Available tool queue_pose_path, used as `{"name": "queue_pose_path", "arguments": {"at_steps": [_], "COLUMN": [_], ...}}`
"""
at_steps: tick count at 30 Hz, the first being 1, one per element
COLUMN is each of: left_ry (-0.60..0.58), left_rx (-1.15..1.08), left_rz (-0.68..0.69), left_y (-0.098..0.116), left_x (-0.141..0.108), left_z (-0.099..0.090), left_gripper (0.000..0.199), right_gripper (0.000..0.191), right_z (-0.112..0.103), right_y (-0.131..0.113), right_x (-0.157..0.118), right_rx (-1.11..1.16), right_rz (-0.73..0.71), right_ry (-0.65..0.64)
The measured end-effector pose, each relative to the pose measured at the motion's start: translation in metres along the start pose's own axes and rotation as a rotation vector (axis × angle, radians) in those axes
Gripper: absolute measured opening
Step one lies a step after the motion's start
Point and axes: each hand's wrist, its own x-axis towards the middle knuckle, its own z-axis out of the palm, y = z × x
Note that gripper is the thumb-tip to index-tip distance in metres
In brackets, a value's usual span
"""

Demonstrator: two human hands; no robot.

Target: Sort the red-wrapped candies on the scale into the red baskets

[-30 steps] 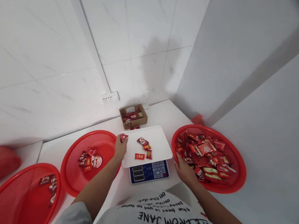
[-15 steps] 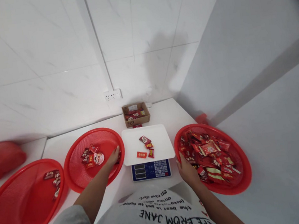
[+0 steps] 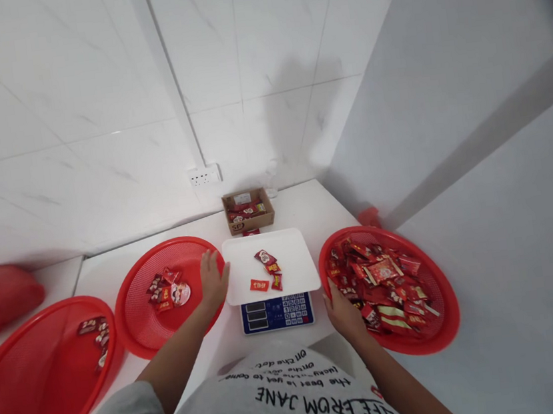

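Observation:
My left hand [image 3: 214,282] is over the right side of a red mesh basket [image 3: 137,278], its fingers stretched out and holding nothing visible. Several wrapped candies [image 3: 166,294] lie in that basket, left of the hand. Between my hands stands a digital scale [image 3: 277,314] with a white tray [image 3: 292,252]. On the tray lie a dark red packet [image 3: 265,257] and a few small red candies [image 3: 259,285]. My right hand [image 3: 344,313] is closed on the left rim of another red basket [image 3: 450,327], which is heaped with wrapped candies [image 3: 382,271].
Behind the scale is a small cardboard box [image 3: 251,222] of red packets. A third red basket [image 3: 44,410] with a few packets stands at the lower left, near a red bag [image 3: 3,297]. A white tiled wall [image 3: 115,86] with a socket [image 3: 205,175] rises behind the table.
My left hand has opened and its fingers have lifted and spread near the basket's right rim; dark packets seen by it earlier no longer show. My right hand stays at its rim.

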Motion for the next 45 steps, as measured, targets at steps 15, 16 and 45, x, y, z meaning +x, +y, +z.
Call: {"name": "queue_pose_path", "arguments": {"at_steps": [15, 16, 45], "left_ry": [-0.426, -0.415, 0.079], "left_rx": [0.280, 0.283, -0.094], "left_rz": [0.518, 0.535, -0.421], "left_y": [0.079, 0.080, -0.010], "left_x": [0.014, 0.014, 0.011], "left_z": [0.073, 0.071, -0.038], "left_gripper": [0.065, 0.060, 0.029], "right_gripper": [0.055, 0.055, 0.055], "right_z": [-0.009, -0.009, -0.006], "right_y": [-0.009, -0.009, -0.005], "right_x": [-0.003, -0.003, -0.001], "right_rx": [0.010, 0.008, -0.006], "right_rz": [0.021, 0.027, 0.000], "right_ry": [-0.026, -0.023, -0.019]}}
